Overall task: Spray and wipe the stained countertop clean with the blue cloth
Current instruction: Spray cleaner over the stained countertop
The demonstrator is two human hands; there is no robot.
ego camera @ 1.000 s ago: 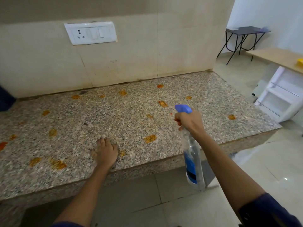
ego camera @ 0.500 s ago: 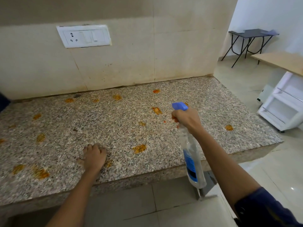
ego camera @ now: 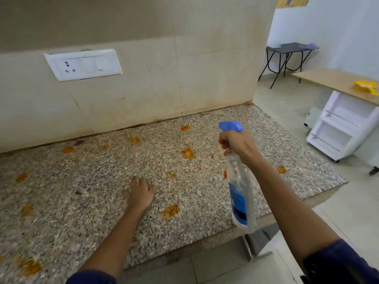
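Observation:
A speckled granite countertop runs along the tiled wall, dotted with several orange stains such as the large stain near the front edge. My right hand grips the neck of a clear spray bottle with a blue trigger head and blue label, held above the counter's right part and pointing left. My left hand rests flat on the counter, fingers straight, left of the bottle. No blue cloth is in view.
A white switch and socket plate is on the wall above the counter. To the right stand a white shelf unit under a wooden top with a yellow object, and a black folding table farther back.
My left hand has slid forward and right across the counter, and its fingers have flattened. My right hand keeps the spray bottle in about the same place. The camera has tilted up slightly.

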